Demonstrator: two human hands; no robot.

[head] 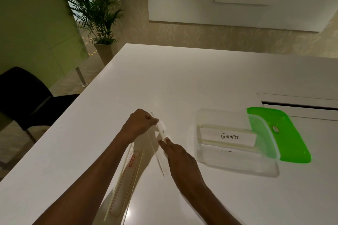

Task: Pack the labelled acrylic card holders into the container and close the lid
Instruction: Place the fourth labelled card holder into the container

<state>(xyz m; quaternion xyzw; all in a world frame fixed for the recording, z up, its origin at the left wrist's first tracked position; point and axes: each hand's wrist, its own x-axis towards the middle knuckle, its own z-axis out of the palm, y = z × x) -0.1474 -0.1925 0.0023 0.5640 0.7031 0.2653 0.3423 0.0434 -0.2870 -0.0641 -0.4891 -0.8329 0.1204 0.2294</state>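
Both my hands hold one clear acrylic card holder [161, 138] edge-on above the white table [182, 78]. My left hand [140, 123] pinches its far end, and my right hand [180, 159] grips its near end with two fingers stretched along it. To the right stands the clear container [236, 166]. Inside it lie a holder labelled "GIRAFEE" [228, 136] and another holder [226, 151] whose label is only partly readable. The green lid [285, 137] lies beside the container, tucked against its right rim. Another clear holder with a red label [126, 175] lies flat on the table under my left forearm.
A black chair [23, 95] stands off the table's left edge. A potted palm [97, 12] is beyond the far left corner. A slot or recessed panel [300, 104] is set into the tabletop at the right, behind the lid.
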